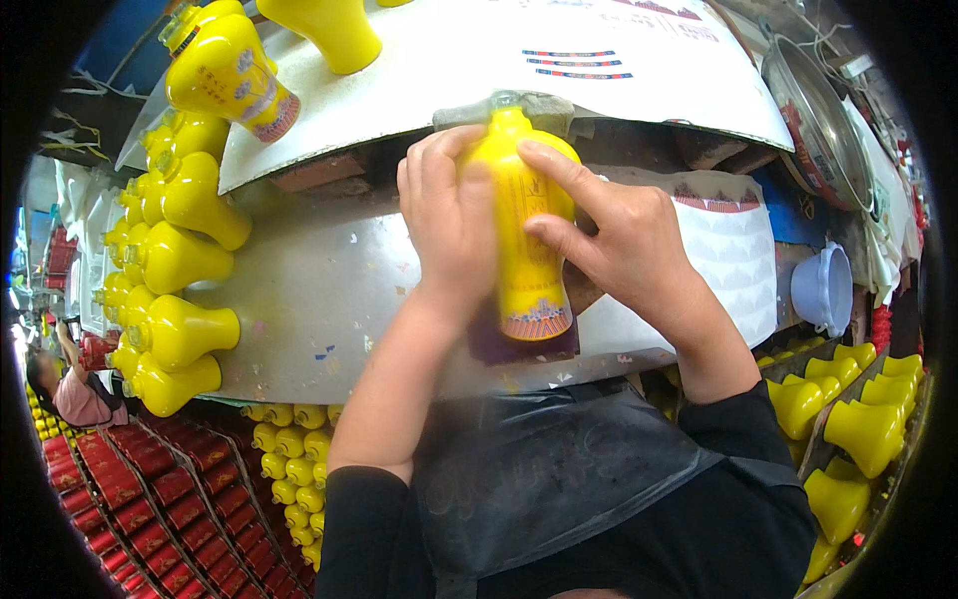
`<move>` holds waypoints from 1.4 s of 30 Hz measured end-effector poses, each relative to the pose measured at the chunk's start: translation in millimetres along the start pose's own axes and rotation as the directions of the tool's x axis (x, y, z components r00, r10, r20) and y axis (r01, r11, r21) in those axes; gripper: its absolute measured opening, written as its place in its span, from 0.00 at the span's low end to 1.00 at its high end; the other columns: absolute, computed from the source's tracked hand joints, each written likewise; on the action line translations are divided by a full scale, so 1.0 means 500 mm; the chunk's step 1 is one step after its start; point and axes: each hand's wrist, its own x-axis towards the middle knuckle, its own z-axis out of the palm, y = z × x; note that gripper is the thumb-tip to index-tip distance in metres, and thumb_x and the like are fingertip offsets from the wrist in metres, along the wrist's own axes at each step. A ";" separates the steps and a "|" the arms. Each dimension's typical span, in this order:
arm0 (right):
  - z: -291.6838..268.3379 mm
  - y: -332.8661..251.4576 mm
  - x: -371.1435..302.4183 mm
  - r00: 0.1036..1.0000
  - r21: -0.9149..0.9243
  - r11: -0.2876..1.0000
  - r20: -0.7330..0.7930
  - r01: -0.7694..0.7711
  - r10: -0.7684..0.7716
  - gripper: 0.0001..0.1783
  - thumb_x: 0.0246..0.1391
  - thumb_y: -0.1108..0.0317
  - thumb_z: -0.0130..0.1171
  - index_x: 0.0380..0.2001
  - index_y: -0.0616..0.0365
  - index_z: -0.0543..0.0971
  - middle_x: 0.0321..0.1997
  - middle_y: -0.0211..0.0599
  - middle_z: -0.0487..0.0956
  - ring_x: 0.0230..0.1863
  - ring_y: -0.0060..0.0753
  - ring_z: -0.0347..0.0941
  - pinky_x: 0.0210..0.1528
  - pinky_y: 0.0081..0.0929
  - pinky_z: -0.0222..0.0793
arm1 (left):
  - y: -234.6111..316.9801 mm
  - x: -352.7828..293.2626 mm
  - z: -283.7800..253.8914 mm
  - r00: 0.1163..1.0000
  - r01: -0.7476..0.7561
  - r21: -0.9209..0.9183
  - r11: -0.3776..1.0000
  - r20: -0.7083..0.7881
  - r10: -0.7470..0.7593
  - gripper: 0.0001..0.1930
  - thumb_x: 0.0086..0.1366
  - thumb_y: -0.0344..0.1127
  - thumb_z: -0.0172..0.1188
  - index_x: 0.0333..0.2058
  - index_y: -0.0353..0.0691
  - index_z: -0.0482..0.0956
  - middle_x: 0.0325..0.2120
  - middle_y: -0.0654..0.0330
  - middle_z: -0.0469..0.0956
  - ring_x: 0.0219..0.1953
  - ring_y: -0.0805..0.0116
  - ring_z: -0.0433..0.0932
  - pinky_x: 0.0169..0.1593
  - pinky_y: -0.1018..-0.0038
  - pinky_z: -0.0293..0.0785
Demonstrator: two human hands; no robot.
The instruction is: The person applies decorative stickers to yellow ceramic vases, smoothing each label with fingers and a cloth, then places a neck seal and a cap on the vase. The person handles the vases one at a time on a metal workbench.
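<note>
A glossy yellow bottle [522, 215] with a clear neck lies in front of me, its neck pointing away. A patterned band circles its base, and faint markings show on its body. My left hand [444, 210] curls along the bottle's left side; its fingertips are smeared by motion. On the other side, my right hand [619, 215] grips it, with index finger and thumb pressed on the surface. Beneath the bottle's base shows a dark purple pad [489, 344]. Just beyond the neck is a greyish folded cloth [549, 112].
Several plain yellow bottles [190, 334] lie stacked at left. A decorated bottle [235, 75] stands on the white board [439, 80], which bears three narrow strips [571, 64]. Right are a printed decal sheet [733, 260], a pale blue bucket [823, 290] and racked bottles [863, 434]. Another person [80, 394] is far left.
</note>
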 end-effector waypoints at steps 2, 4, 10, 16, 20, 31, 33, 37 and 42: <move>-0.001 0.001 -0.001 1.000 0.002 1.000 0.003 -0.009 0.009 0.34 0.57 0.57 0.71 0.66 0.43 0.75 0.30 0.44 0.84 0.25 0.38 0.81 0.29 0.30 0.77 | 0.005 -0.011 0.004 0.998 -0.054 0.084 0.995 -0.021 0.056 0.19 0.74 0.41 0.49 0.55 0.35 0.74 0.49 0.52 0.74 0.53 0.55 0.71 0.61 0.62 0.64; -0.001 0.002 -0.001 1.000 0.012 1.000 0.017 -0.024 0.024 0.34 0.56 0.57 0.71 0.67 0.43 0.75 0.30 0.45 0.84 0.25 0.38 0.81 0.30 0.29 0.77 | 0.003 -0.012 0.003 0.998 -0.063 0.062 0.996 -0.012 0.064 0.19 0.70 0.40 0.51 0.54 0.34 0.73 0.50 0.49 0.73 0.53 0.50 0.70 0.61 0.57 0.62; 0.002 0.005 0.002 1.000 -0.018 1.000 0.005 0.010 -0.010 0.30 0.60 0.52 0.65 0.63 0.49 0.76 0.26 0.43 0.83 0.24 0.41 0.83 0.27 0.32 0.77 | 0.016 0.004 0.003 0.993 0.112 -0.111 0.987 -0.023 -0.115 0.20 0.66 0.41 0.57 0.52 0.35 0.74 0.45 0.50 0.74 0.49 0.50 0.70 0.57 0.56 0.64; 0.001 0.002 0.001 1.000 0.005 1.000 0.010 0.002 -0.002 0.30 0.60 0.52 0.65 0.63 0.49 0.76 0.25 0.42 0.82 0.23 0.40 0.82 0.27 0.31 0.77 | 0.026 0.027 0.008 0.959 0.283 -0.095 0.954 0.024 -0.282 0.17 0.65 0.41 0.58 0.48 0.36 0.76 0.40 0.53 0.75 0.47 0.51 0.71 0.55 0.58 0.66; -0.001 0.002 0.003 1.000 0.009 1.000 0.013 -0.003 0.002 0.30 0.60 0.52 0.65 0.63 0.49 0.76 0.24 0.42 0.83 0.23 0.39 0.82 0.27 0.30 0.77 | 0.018 0.029 0.008 0.963 0.269 -0.136 0.953 0.038 -0.266 0.16 0.66 0.40 0.57 0.47 0.36 0.77 0.41 0.52 0.75 0.47 0.51 0.71 0.56 0.58 0.65; -0.005 0.009 -0.008 0.987 0.063 0.990 0.111 -0.125 0.118 0.34 0.59 0.51 0.68 0.66 0.46 0.75 0.48 0.47 0.85 0.32 0.37 0.83 0.35 0.28 0.77 | 0.010 -0.002 0.004 0.996 0.086 -0.124 0.989 -0.001 -0.087 0.18 0.71 0.40 0.50 0.52 0.35 0.75 0.48 0.49 0.73 0.52 0.51 0.69 0.59 0.58 0.61; -0.022 0.021 0.001 0.973 0.343 0.910 0.085 -0.231 0.215 0.30 0.64 0.47 0.60 0.63 0.51 0.77 0.47 0.48 0.85 0.40 0.33 0.83 0.42 0.30 0.78 | 0.015 -0.006 0.005 0.995 0.100 -0.106 0.989 -0.003 -0.101 0.18 0.71 0.39 0.49 0.53 0.35 0.74 0.49 0.49 0.73 0.52 0.51 0.69 0.60 0.58 0.61; -0.068 0.054 0.036 0.924 0.748 0.551 0.236 -0.370 0.300 0.24 0.67 0.52 0.56 0.58 0.56 0.79 0.53 0.40 0.81 0.49 0.30 0.79 0.51 0.26 0.77 | 0.017 -0.009 0.012 0.997 0.077 -0.048 0.996 -0.010 -0.077 0.18 0.71 0.38 0.48 0.54 0.34 0.72 0.50 0.49 0.72 0.53 0.52 0.68 0.61 0.58 0.61; -0.072 0.049 0.084 0.997 0.536 0.843 0.072 -0.046 0.009 0.18 0.60 0.71 0.64 0.53 0.57 0.81 0.48 0.36 0.82 0.49 0.30 0.80 0.54 0.26 0.77 | 0.015 -0.016 0.023 0.981 0.178 -0.202 0.963 -0.047 -0.191 0.19 0.71 0.38 0.48 0.55 0.34 0.71 0.49 0.50 0.72 0.52 0.52 0.67 0.61 0.58 0.61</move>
